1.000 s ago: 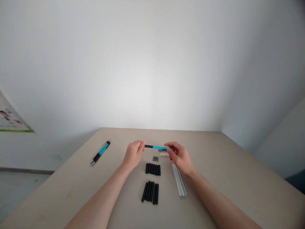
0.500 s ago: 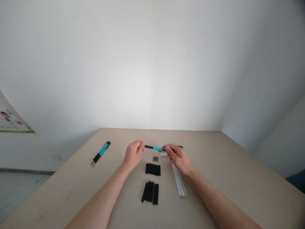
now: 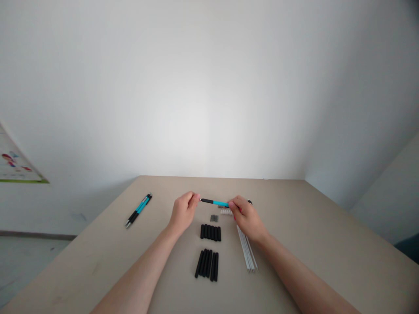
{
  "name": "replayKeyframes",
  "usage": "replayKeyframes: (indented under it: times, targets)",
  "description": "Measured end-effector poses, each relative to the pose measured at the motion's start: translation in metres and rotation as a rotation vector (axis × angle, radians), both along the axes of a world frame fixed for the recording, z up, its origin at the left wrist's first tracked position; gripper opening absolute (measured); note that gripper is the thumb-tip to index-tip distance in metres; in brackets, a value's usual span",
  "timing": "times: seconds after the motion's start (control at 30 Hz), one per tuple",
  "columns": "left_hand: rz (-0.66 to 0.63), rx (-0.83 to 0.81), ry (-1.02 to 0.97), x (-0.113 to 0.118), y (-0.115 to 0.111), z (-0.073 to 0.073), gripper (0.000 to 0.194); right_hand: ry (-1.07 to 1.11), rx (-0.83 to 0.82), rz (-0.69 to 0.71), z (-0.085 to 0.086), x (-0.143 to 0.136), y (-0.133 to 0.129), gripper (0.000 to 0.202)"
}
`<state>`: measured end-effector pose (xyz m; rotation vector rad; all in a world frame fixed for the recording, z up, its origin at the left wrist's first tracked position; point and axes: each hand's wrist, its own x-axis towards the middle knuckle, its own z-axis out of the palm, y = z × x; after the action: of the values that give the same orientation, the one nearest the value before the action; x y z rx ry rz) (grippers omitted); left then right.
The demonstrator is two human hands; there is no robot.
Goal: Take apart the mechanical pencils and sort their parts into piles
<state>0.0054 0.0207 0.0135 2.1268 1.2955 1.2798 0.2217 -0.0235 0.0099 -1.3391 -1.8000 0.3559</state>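
Observation:
A pen (image 3: 220, 203) with a black grip and a blue barrel lies level between my two hands, just above the table. My right hand (image 3: 246, 213) is closed round the blue barrel's right part and hides that end. At the other end, the fingers of my left hand (image 3: 184, 211) are pinched at the pen's tip, where a small silvery bit shows beside the black grip. Beneath and near the right hand lie small clear plastic parts (image 3: 225, 212), thin white refills (image 3: 246, 250) and small metal springs (image 3: 214, 218).
Two blue-and-black pens (image 3: 139, 211) lie side by side at the table's left. Short black tubes (image 3: 211, 232) form a row in the middle, with longer black tubes (image 3: 207, 264) nearer me. A white wall (image 3: 209, 109) rises behind the table (image 3: 294, 261).
The pen has shifted slightly right with my right hand. Its black grip now stands a little apart from my left fingers, and a silvery bit shows between them.

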Motion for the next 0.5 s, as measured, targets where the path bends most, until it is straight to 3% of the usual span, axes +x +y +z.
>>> replayKeyframes:
  times: [0.3,0.5]
  targets:
    - [-0.023,0.030,-0.088,-0.0017,0.0023,-0.0019,0.015,0.047,-0.006,-0.090,-0.0016,0.0027,0.0007,0.034]
    - [-0.049,-0.026,-0.109,-0.0011,0.0023,-0.0015,0.010,0.073,-0.010,-0.103,-0.0011,0.0015,-0.0001,0.036]
